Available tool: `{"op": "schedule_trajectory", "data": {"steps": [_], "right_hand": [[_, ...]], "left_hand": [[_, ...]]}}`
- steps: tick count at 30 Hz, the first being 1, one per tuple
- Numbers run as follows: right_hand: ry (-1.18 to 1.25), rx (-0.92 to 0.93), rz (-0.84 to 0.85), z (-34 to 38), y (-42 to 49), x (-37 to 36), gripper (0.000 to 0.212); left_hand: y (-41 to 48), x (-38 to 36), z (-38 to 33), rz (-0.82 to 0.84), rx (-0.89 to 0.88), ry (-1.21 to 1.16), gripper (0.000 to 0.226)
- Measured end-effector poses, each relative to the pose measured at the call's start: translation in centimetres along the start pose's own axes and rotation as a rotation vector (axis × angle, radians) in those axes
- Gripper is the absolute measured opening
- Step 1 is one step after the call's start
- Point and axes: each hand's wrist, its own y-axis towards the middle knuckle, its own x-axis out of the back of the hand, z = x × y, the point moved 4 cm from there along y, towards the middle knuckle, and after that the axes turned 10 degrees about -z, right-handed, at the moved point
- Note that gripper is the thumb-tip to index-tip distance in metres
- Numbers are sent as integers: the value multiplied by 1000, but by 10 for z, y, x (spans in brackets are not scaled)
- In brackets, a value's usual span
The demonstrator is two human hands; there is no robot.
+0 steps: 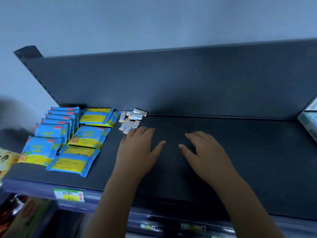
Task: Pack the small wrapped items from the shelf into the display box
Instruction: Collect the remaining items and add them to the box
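Note:
Several small wrapped items [131, 120], white and pale orange, lie in a loose pile on the dark shelf [223, 152] near its back wall. My left hand [139, 150] lies over the shelf just in front of the pile, fingers relaxed, fingertips close to the nearest items and holding nothing. My right hand [205, 152] hovers to the right over bare shelf, fingers spread and loosely bent, empty. A box [308, 121] shows partly at the right edge; I cannot tell if it is the display box.
Blue and yellow packets [68, 140] stand in rows and lie flat on the shelf's left part. Price tags [68, 194] sit on the shelf's front rail. More goods show on the lower shelf at bottom left. A dark back panel rises behind the shelf.

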Motion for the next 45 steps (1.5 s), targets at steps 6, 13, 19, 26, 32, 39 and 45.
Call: {"op": "schedule_trajectory", "data": {"steps": [6, 13, 19, 26, 32, 39, 45], "right_hand": [[82, 23, 17, 57, 32, -45, 40], [-11, 56, 52, 125, 76, -121, 32], [-199, -21, 33, 131, 77, -135, 24], [-199, -195, -58, 109, 70, -117, 15], [-210, -232, -61, 110, 72, -115, 18], [-320, -224, -47, 114, 83, -122, 22], [-229, -112, -56, 99, 69, -122, 13]], "left_hand": [[16, -10, 70, 100, 29, 28, 47], [33, -18, 110, 170, -86, 133, 35], [30, -6, 112, 168, -131, 118, 23], [24, -8, 112, 202, -238, -17, 39], [26, -10, 117, 171, -245, 17, 23], [26, -11, 127, 152, -167, 11, 15], [23, -10, 126, 140, -142, -36, 12]]}}
